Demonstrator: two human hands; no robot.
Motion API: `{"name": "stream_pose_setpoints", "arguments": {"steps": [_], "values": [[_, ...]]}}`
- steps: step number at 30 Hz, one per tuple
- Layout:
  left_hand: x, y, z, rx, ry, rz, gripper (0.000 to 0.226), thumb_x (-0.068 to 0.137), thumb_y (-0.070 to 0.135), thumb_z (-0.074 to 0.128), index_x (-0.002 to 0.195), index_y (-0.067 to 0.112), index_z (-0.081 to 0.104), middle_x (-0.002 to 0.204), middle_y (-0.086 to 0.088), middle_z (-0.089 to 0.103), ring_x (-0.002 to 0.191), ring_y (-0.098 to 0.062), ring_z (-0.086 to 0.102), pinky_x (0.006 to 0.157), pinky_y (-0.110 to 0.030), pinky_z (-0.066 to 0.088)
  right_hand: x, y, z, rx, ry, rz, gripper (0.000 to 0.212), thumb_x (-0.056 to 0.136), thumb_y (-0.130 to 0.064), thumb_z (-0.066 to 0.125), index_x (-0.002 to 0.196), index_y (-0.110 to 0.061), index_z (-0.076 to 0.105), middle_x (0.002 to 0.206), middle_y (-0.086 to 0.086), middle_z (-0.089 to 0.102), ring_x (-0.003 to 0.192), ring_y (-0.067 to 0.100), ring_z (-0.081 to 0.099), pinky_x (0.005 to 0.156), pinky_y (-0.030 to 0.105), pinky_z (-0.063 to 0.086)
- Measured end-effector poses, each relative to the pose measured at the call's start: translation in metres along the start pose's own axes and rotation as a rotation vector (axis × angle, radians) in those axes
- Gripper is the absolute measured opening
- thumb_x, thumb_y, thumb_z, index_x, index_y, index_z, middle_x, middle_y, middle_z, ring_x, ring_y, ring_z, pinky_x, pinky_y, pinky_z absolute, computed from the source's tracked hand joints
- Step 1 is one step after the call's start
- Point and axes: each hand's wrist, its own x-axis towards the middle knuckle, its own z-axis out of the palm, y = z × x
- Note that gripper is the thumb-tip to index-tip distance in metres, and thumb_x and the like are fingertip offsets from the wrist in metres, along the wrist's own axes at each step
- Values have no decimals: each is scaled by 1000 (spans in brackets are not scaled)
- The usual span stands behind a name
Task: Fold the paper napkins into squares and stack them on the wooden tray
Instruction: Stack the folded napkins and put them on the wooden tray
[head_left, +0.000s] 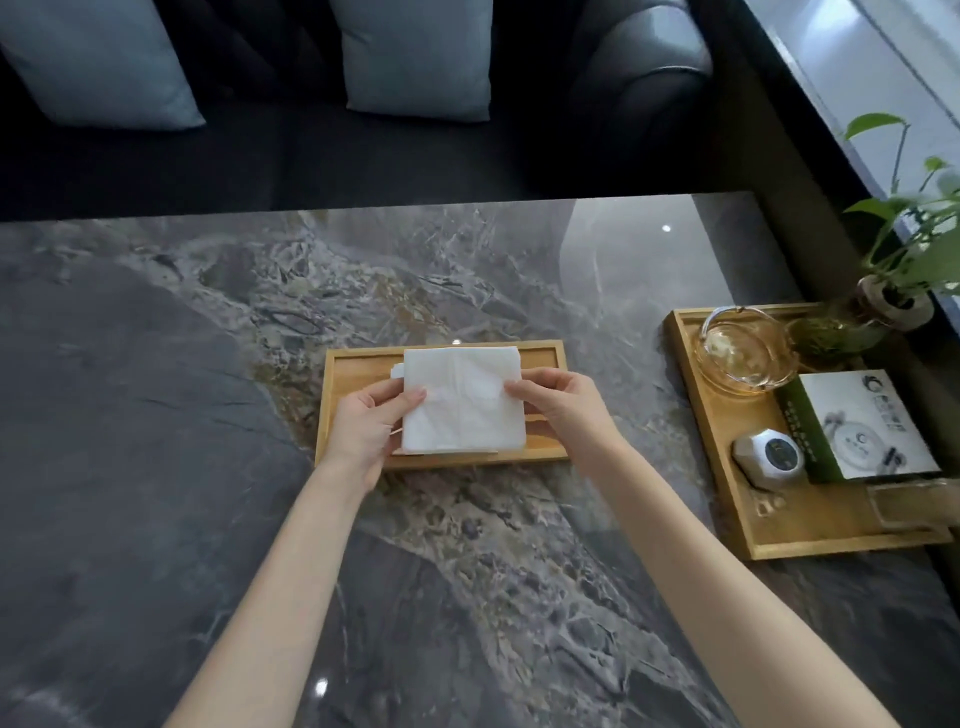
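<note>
A white paper napkin folded to a rough square lies over the small wooden tray in the middle of the marble table. A sliver of another white napkin peeks out under its left edge. My left hand pinches the napkin's left edge with thumb on top. My right hand pinches its right edge. Whether the top napkin rests on the stack or hangs just above it I cannot tell.
A larger wooden tray at the right holds a glass bowl, a green and white box, a small grey tin and a potted plant. A dark sofa with pale cushions stands behind the table.
</note>
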Motion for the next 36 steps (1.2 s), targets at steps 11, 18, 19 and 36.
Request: {"name": "stream_pose_setpoints", "arguments": {"steps": [11,18,19,36], "values": [[32,-15,-13,558,284,144,25,76,21,70,96,6,68,98,-10,70,87,-22,62,83,-36,50,37,21,21,-386,110,-88,6,82,-19,67,77,-17,66,84,6,70,77,22,66,67,37,58],[29,-14,-7,729,362,212,27,78,22,68,100,6,63,96,-7,66,82,-17,56,70,-26,41,38,28,24,-590,148,-165,21,84,-25,64,100,-13,60,86,0,64,73,11,58,59,20,44],[27,-15,-6,769,387,257,29,79,23,67,103,7,61,100,-9,64,85,-19,56,71,-28,42,35,28,26,-631,186,-191,23,85,-25,63,103,-12,57,84,0,61,71,10,55,58,20,43],[16,-59,4,1561,-22,585,64,84,46,0,143,22,1,155,1,-1,139,-12,-8,109,-43,-10,15,73,18,-1455,35,-573,66,90,-53,-5,146,-20,8,155,-3,6,139,15,-10,110,37,-17]]}}
